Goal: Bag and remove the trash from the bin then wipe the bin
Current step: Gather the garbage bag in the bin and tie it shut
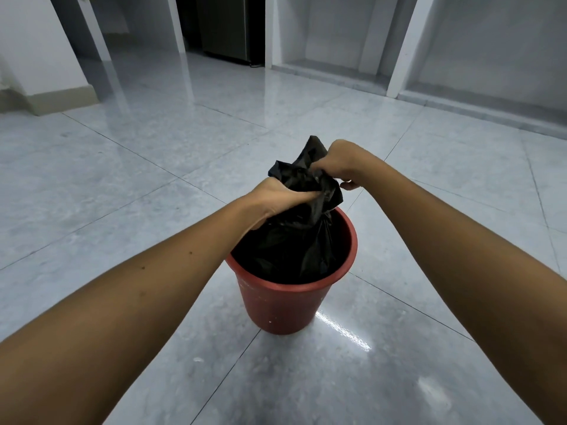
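A red plastic bin (283, 305) stands upright on the tiled floor in the middle of the view. A black trash bag (294, 237) fills its inside and rises above the rim, its top gathered into a bunch. My left hand (277, 197) is closed around the gathered neck of the bag from the left. My right hand (340, 164) grips the upper end of the bunch from the right, with a loose black flap sticking up past it. What the bag holds is hidden.
Glossy grey floor tiles (122, 185) surround the bin on all sides. A dark doorway with a tall dark appliance (227, 26) lies at the far end. White pillars and recessed wall bays (402, 47) run along the back right.
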